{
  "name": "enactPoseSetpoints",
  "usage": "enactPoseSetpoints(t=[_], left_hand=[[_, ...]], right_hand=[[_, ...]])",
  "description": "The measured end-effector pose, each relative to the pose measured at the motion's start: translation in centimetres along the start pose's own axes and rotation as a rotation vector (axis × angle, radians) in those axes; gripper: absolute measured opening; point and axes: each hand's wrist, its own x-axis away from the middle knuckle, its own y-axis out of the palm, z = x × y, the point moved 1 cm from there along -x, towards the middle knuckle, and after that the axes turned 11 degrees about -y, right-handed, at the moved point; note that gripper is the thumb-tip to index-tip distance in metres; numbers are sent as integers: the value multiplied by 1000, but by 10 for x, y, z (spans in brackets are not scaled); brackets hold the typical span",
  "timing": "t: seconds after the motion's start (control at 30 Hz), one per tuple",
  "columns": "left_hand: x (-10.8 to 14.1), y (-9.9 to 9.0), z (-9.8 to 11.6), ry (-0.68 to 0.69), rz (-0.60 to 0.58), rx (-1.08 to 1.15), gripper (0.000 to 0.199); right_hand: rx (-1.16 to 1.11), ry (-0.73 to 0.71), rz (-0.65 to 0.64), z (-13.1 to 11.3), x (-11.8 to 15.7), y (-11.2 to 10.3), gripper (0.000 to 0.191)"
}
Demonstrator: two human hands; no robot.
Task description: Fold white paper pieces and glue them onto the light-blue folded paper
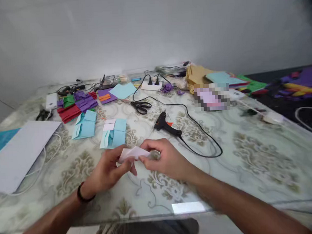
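Note:
A small folded piece of pale pink paper (134,152) is held between both hands above the front middle of the table. My left hand (110,169) pinches its left end, thumb in front. At the right end, the thumb and fingers of my right hand (164,158) grip the same paper. Just beyond my left hand lies a folded light blue paper piece (119,130) with a pale pink patch at its upper left. A second folded light blue piece (87,125) lies to its left. Beyond my right hand rests a black glue gun (168,125) with its cord trailing right.
Black scissors (140,107) lie behind the glue gun. A white power strip (151,85) with plugs stands at the back. Folded purple and red papers (70,113) sit left, near a white laptop-like slab (25,153). Coloured sheets (226,78) are piled at the right back.

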Motion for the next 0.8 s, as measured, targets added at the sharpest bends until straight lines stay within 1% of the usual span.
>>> enactPoseSetpoints(t=[0.1, 0.2, 0.33, 0.4, 0.5, 0.57, 0.63, 0.7, 0.73, 0.8], left_hand=[[2, 0, -2, 26, 17, -51, 30], [4, -2, -2, 45, 54, -86, 30], [6, -7, -1, 53, 115, -74, 27], [6, -11, -2, 41, 142, -34, 26], [5, -12, -3, 20, 114, -12, 26], [4, -10, -3, 22, 55, -33, 26], [4, -5, -3, 24, -5, -60, 26], [4, -1, -3, 10, -41, -75, 25], [4, 1, -3, -2, -48, -70, 25], [3, 3, -4, -34, -40, -36, 22]], right_hand=[[-20, -22, 8, 1, 3, 0, 3], [-30, -36, 54, 0, 4, -4, 3], [-54, -23, 105, 0, 2, -16, 4], [-80, -49, 140, 1, 1, -25, 6], [-90, -94, 188, 0, 1, -34, 6], [-69, -91, 144, -2, 1, -32, 2], [-28, -50, 33, -4, 3, -23, 8], [15, 8, -68, -5, 5, -13, 8], [28, 34, -90, -4, 6, -8, 11], [47, 62, -74, -3, 7, -3, 15]])
